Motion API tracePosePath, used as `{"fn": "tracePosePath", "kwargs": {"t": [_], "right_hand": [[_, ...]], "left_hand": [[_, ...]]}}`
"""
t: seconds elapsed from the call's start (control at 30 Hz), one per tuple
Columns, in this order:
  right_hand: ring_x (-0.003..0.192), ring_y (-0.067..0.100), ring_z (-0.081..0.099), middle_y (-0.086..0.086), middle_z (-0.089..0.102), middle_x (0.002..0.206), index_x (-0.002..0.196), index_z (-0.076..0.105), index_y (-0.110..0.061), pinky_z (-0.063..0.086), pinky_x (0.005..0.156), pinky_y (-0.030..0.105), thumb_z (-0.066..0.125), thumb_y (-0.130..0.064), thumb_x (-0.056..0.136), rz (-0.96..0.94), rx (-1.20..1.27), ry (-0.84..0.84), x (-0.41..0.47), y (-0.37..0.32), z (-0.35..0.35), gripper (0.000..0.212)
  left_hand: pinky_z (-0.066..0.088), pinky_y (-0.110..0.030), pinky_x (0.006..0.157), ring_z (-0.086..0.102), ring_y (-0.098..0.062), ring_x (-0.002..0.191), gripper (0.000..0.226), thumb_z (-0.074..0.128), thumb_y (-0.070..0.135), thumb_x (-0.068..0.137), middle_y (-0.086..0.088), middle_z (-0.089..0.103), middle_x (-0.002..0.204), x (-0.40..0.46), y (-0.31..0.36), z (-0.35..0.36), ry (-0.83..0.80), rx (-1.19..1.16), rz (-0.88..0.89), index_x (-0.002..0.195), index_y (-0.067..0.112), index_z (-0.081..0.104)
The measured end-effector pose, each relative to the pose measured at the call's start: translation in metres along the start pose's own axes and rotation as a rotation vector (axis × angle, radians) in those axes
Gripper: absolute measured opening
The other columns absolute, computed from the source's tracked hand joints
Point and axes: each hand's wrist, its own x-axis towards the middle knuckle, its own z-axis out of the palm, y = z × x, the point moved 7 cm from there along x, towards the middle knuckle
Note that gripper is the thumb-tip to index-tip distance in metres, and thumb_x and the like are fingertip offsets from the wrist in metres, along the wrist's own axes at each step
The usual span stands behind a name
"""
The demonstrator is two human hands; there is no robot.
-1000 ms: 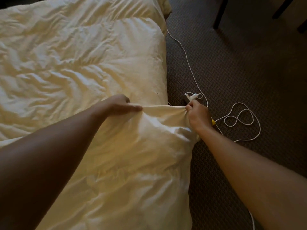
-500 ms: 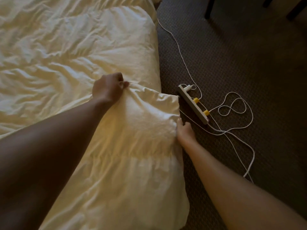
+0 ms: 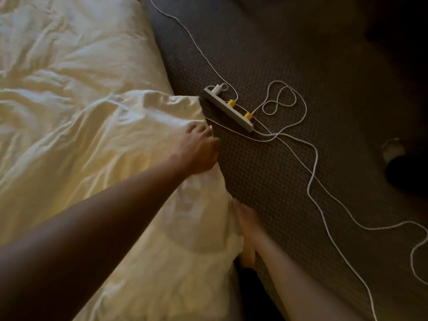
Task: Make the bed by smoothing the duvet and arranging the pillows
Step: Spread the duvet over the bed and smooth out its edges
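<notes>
My left forearm (image 3: pixel 97 225) is bare from the wrist back to where it leaves view, with no sleeve, watch or band on it. My left hand (image 3: pixel 196 151) wears no glove and no ring that I can make out. My right forearm (image 3: pixel 298 281) is bare too, without a cuff. My right hand (image 3: pixel 246 222) is blurred, and I see nothing worn on it.

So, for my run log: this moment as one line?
left hand: flat on duvet edge | right hand: at duvet side, grip unclear | power strip: on carpet
</notes>
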Motion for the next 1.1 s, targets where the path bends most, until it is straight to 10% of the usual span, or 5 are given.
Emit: {"fn": "tracePosePath", "kwargs": {"t": [0.37, 0.57, 0.77, 0.9, 1.1], "right_hand": [[0.061, 0.014, 0.057, 0.002, 0.064, 0.071, 0.073, 0.065, -0.015, 0.037, 0.049, 0.022, 0.039, -0.043, 0.105, -0.159, -0.155, 0.288, -0.034, 0.071, -0.028, 0.050], [0.084, 0.015, 0.059, 0.003, 0.063, 0.104, 0.099, 0.062, -0.021, 0.051, 0.071, 0.034, 0.038, -0.046, 0.103, -0.122, -0.307, 0.347, -0.036, 0.040, -0.025, 0.034], [0.134, 0.017, 0.042, 0.001, 0.043, 0.148, 0.146, 0.041, -0.020, 0.040, 0.108, 0.041, 0.037, -0.042, 0.100, -0.711, -0.359, 0.339, -0.065, -0.081, 0.033, 0.051], [0.153, 0.007, 0.001, -0.005, 0.014, 0.166, 0.158, 0.019, -0.025, 0.007, 0.124, 0.035, 0.026, -0.048, 0.101, -1.007, -0.733, 0.106, -0.074, -0.106, 0.107, 0.062], [0.153, 0.013, -0.010, -0.008, -0.008, 0.167, 0.156, -0.007, -0.035, -0.001, 0.124, 0.045, 0.009, -0.075, 0.088, -0.663, -0.904, 0.110, -0.017, -0.055, 0.072, 0.081]], "left_hand": [[0.027, -0.046, 0.116, 0.045, -0.029, 0.132, 0.040, 0.035, 0.038, 0.100, -0.011, 0.055, 0.135, -0.028, 0.005, 0.027, 0.005, 0.206, 0.014, 0.127, 0.023, 0.061], [0.007, -0.048, 0.124, 0.025, -0.030, 0.147, 0.043, 0.042, 0.032, 0.100, -0.014, 0.040, 0.152, -0.054, 0.006, 0.005, 0.163, -0.113, -0.074, 0.140, 0.022, 0.052], [0.007, -0.046, 0.124, 0.016, -0.022, 0.151, 0.052, 0.038, 0.022, 0.096, -0.008, 0.029, 0.160, -0.129, -0.016, -0.006, 0.486, -0.477, -0.535, 0.148, 0.021, 0.041], [0.011, -0.045, 0.123, 0.009, -0.017, 0.153, 0.060, 0.033, 0.025, 0.095, -0.005, 0.019, 0.164, -0.204, -0.012, 0.033, 0.522, -0.546, -0.761, 0.154, 0.019, 0.030], [0.015, -0.052, 0.121, 0.008, -0.023, 0.153, 0.064, 0.026, 0.042, 0.096, -0.004, 0.012, 0.165, -0.284, -0.029, 0.109, 0.237, -0.364, -0.945, 0.157, 0.024, 0.020]]}}
